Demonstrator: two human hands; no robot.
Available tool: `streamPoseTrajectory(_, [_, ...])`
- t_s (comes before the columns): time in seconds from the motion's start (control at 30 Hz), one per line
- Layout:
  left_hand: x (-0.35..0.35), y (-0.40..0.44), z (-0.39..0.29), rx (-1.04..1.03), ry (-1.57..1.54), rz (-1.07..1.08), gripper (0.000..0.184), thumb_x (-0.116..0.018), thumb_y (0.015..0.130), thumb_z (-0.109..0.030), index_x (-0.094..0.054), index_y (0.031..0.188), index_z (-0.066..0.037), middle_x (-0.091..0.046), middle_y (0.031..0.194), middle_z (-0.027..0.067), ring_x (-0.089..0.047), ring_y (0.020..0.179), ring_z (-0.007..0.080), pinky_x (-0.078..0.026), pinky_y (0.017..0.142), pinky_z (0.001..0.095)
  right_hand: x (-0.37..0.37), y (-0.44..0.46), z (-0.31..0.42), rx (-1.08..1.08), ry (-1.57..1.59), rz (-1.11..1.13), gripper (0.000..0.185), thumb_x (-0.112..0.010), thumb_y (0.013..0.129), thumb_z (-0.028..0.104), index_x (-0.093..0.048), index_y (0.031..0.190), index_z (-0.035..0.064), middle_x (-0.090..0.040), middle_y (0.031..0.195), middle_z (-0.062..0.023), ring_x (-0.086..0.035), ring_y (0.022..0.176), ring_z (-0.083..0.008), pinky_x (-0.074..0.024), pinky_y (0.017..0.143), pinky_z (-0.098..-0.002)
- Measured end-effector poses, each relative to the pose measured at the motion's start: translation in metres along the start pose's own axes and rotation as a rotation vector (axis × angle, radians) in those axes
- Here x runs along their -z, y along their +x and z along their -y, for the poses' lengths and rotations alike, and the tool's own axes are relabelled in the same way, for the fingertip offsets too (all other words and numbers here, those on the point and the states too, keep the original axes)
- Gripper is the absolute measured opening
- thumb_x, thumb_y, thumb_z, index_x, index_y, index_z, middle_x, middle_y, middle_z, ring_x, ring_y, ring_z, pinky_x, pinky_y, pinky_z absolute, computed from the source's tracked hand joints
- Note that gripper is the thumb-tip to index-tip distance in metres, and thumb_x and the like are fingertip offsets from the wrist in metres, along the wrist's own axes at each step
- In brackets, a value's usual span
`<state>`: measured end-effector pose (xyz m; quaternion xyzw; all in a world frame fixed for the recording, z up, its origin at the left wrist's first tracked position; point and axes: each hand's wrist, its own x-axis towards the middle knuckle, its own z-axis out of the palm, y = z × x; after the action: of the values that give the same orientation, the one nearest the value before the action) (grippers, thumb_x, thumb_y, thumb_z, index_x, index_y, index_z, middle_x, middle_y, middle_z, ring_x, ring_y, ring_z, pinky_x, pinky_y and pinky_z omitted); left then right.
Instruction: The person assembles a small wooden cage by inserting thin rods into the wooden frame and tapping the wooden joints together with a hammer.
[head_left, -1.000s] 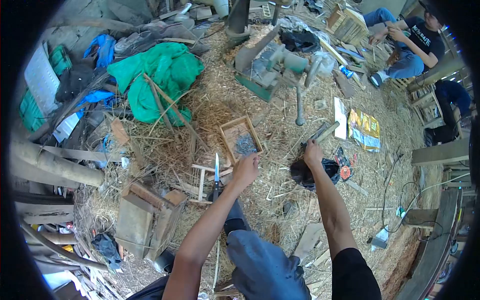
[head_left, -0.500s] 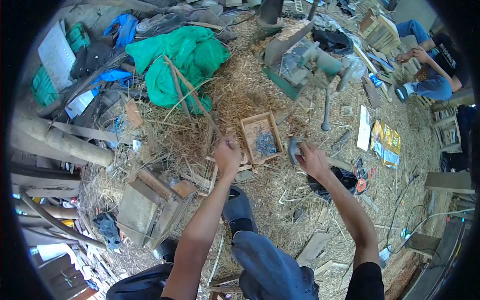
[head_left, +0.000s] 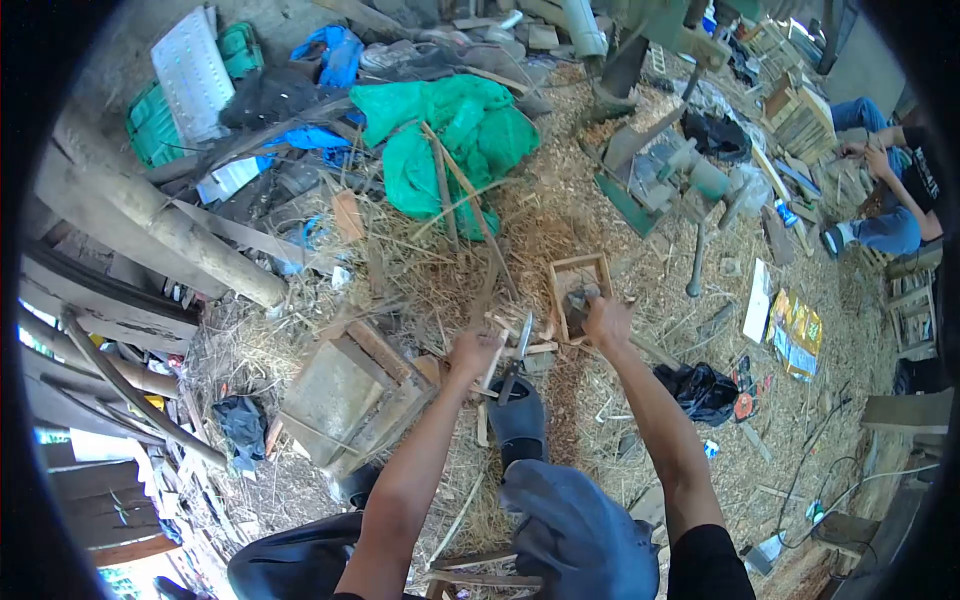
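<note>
My right hand (head_left: pixel 608 322) is closed round a hammer at the near right edge of a small wooden box (head_left: pixel 556 290). The hammer's dark head (head_left: pixel 578 298) is over the inside of the box, and its pale handle (head_left: pixel 655 350) sticks out to the right. My left hand (head_left: pixel 475 352) is left of the box, fingers drawn together above wood strips; what they hold, if anything, is too small to tell. Between my hands, a knife (head_left: pixel 524 335) points upward, its black handle close to my boot (head_left: pixel 518 415).
Wooden block-like boxes (head_left: pixel 335 395) stand at left. Green netting (head_left: pixel 465 135) lies beyond the box, a metal machine (head_left: pixel 655 175) behind it to the right. A black bag (head_left: pixel 700 390) and gold packet (head_left: pixel 795 335) lie right. Another person (head_left: pixel 890 200) sits far right.
The hammer head has moved left from beside the box to over it, with my right hand. My left hand has drawn back from the box. The camera view has shifted, moving the scene rightward.
</note>
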<state>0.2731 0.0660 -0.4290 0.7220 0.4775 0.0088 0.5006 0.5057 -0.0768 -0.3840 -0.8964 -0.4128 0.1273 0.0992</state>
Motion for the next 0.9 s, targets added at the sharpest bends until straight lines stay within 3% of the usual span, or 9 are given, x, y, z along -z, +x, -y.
streamPoseTrajectory(0.03, [0.005, -0.009, -0.009, -0.141, 0.052, -0.118, 0.027, -0.07, 0.082, -0.017, -0.063, 0.101, 0.002, -0.066, 0.089, 0.0082, -0.061, 0.078, 0.0151, -0.05, 0.072, 0.0316, -0.001, -0.001, -0.001, 0.016, 0.001, -0.017, 0.014, -0.063, 0.073, 0.011, -0.068, 0.083, 0.0018, -0.066, 0.086, -0.0226, -0.067, 0.077, -0.0379, -0.0546, 0.066, -0.044])
streamPoseTrajectory(0.2, [0.08, -0.081, -0.082, -0.248, -0.115, 0.022, 0.025, -0.066, 0.085, -0.012, -0.063, 0.107, 0.001, -0.066, 0.094, 0.0075, -0.06, 0.085, 0.0135, -0.049, 0.077, 0.0309, -0.005, -0.003, -0.024, -0.103, 0.173, -0.142, 0.022, -0.064, 0.073, 0.01, -0.068, 0.093, 0.0015, -0.065, 0.08, -0.0248, -0.064, 0.079, -0.0405, -0.0517, 0.072, -0.0468])
streamPoseTrajectory(0.4, [0.185, -0.166, -0.11, -0.348, -0.508, -0.147, 0.032, -0.068, 0.083, -0.01, -0.061, 0.113, 0.001, -0.067, 0.097, 0.0076, -0.061, 0.087, 0.0143, -0.049, 0.078, 0.0299, 0.108, -0.019, 0.095, 0.03, 0.444, -0.26, 0.027, -0.063, 0.078, 0.015, -0.06, 0.096, -0.0048, -0.063, 0.075, -0.0236, -0.063, 0.074, -0.0399, -0.0466, 0.068, -0.0459])
streamPoseTrajectory(0.5, [0.244, -0.205, -0.103, -0.285, -0.534, -0.247, 0.036, -0.067, 0.084, -0.011, -0.058, 0.118, -0.001, -0.067, 0.098, 0.0075, -0.061, 0.088, 0.0148, -0.049, 0.079, 0.0293, 0.169, -0.029, 0.177, 0.307, 0.862, -0.047, 0.022, -0.062, 0.085, 0.016, -0.062, 0.095, -0.0039, -0.066, 0.074, -0.012, -0.063, 0.066, -0.0198, -0.0479, 0.064, -0.0335])
streamPoseTrajectory(0.57, [0.267, -0.214, -0.074, -0.277, -0.65, -0.353, 0.036, -0.067, 0.084, -0.006, -0.057, 0.119, -0.003, -0.066, 0.095, 0.0071, -0.061, 0.085, 0.0134, -0.049, 0.075, 0.0272, 0.215, -0.053, 0.242, 0.456, 0.794, 0.065, 0.023, -0.061, 0.088, 0.017, -0.062, 0.095, -0.0045, -0.067, 0.075, -0.009, -0.059, 0.063, -0.0128, -0.0467, 0.059, -0.029])
streamPoseTrajectory(0.63, [0.284, -0.236, -0.057, -0.346, -0.664, -0.405, 0.036, -0.066, 0.083, -0.004, -0.058, 0.118, -0.004, -0.065, 0.093, 0.0062, -0.06, 0.083, 0.0125, -0.048, 0.075, 0.0269, 0.24, -0.083, 0.299, 0.482, 0.974, 0.292, 0.028, -0.066, 0.085, 0.021, -0.062, 0.093, -0.0063, -0.066, 0.075, -0.009, -0.055, 0.059, -0.0128, -0.0439, 0.057, -0.0294])
streamPoseTrajectory(0.73, [0.298, -0.261, -0.04, -0.318, -0.562, -0.476, 0.034, -0.065, 0.08, 0.002, -0.057, 0.111, -0.006, -0.061, 0.089, 0.0028, -0.056, 0.078, 0.0113, -0.047, 0.075, 0.0281, 0.239, -0.118, 0.364, 0.54, 0.816, 0.416, 0.03, -0.07, 0.081, 0.022, -0.063, 0.09, -0.0056, -0.065, 0.073, -0.0097, -0.053, 0.06, -0.0132, -0.0416, 0.057, -0.0306])
streamPoseTrajectory(0.8, [0.294, -0.26, -0.039, -0.499, -0.496, -0.588, 0.031, -0.065, 0.078, 0.003, -0.057, 0.107, -0.005, -0.059, 0.089, 0.0009, -0.055, 0.079, 0.0116, -0.047, 0.077, 0.0292, 0.215, -0.129, 0.39, 0.66, 0.715, 0.346, 0.03, -0.071, 0.079, 0.022, -0.064, 0.089, -0.0051, -0.064, 0.073, -0.0108, -0.053, 0.061, -0.0135, -0.0416, 0.059, -0.0314])
streamPoseTrajectory(0.9, [0.287, -0.26, -0.029, -0.426, -0.426, -0.598, 0.031, -0.064, 0.077, 0.003, -0.057, 0.106, -0.006, -0.06, 0.094, 0.006, -0.058, 0.083, 0.0189, -0.047, 0.078, 0.0314, 0.183, -0.138, 0.401, 0.742, 0.666, 0.26, 0.029, -0.072, 0.077, 0.023, -0.065, 0.088, -0.0039, -0.064, 0.073, -0.0128, -0.054, 0.064, -0.0149, -0.0424, 0.061, -0.0324])
